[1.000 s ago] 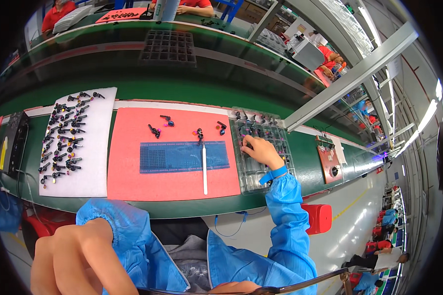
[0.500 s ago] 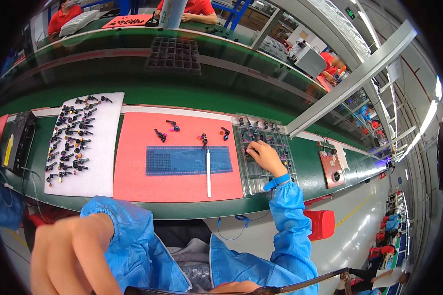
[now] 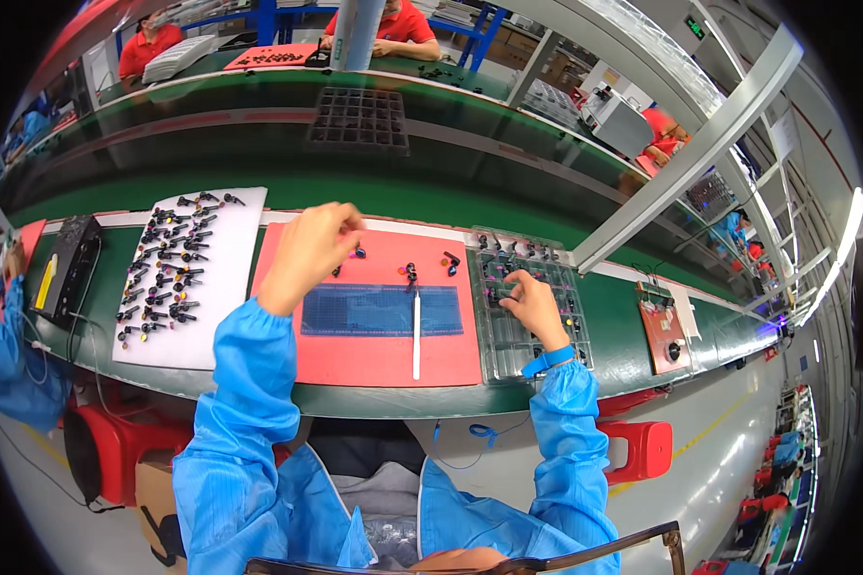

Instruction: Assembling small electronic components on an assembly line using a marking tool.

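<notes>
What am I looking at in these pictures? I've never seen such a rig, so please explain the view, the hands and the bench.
There is no robot here: a person works with two bare hands. The camera is a wide fisheye worn on the head, looking down, so straight edges bend.

On the green bench lies a pink mat with a blue sheet, a white stick-like tool and several small dark pieces. Many similar pieces sit on the white pad to its left.

The left hand appears over the mat; the right hand is at a clear compartment tray. I can't tell whether either holds anything.
</notes>
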Demonstrator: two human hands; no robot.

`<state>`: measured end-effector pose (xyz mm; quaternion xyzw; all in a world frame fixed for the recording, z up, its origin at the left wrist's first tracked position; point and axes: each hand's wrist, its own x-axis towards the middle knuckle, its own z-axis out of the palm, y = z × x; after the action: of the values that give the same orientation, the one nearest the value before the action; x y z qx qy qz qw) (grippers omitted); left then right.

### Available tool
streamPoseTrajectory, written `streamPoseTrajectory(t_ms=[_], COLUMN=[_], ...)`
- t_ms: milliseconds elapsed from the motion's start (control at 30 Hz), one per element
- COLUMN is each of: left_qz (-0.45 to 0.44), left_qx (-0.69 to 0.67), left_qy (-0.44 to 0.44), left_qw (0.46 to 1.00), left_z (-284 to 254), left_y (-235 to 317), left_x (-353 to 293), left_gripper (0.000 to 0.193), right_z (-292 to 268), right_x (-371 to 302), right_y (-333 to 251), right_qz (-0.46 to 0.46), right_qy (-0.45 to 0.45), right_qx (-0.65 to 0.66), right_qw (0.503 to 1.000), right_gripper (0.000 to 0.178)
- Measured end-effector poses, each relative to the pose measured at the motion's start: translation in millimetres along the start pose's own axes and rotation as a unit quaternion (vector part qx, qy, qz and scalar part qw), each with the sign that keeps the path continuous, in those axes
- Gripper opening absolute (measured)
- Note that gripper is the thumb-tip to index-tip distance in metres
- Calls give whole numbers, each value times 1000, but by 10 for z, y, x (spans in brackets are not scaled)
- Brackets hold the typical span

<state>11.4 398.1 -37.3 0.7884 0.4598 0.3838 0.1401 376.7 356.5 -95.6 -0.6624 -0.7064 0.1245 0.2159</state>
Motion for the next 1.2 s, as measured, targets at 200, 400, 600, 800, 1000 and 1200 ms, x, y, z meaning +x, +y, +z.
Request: streamPoseTrajectory(t_ms=[200,400,600,800,1000,1200], left_qz=[-55,27,17,14,0,-90], left_qx=[-2,39,66,54,36,-167], left_qy=[-92,-120,-82,-56,-19,44], left_qw=[994,992,994,997,999,981], left_z=[260,323,332,325,372,428], left_y=[-672,-760,-736,-764,-732,-857], left_x=[-258,-343,-331,-365,-343,-336], left_gripper=[17,19,17,18,20,20], right_z=[-16,208,572,791,542,-141], right_x=[104,117,-26,-29,-218,-538], right_y=[-442,-695,-1158,-1242,-1102,-591], right_qz=[-16,-39,-42,-10,-3,145], right_qy=[34,-189,24,-90,-111,-72], right_qx=[50,40,-127,-129,-34,142], right_qw=[998,980,991,987,993,977], right_gripper=[18,12,30,34,33,37])
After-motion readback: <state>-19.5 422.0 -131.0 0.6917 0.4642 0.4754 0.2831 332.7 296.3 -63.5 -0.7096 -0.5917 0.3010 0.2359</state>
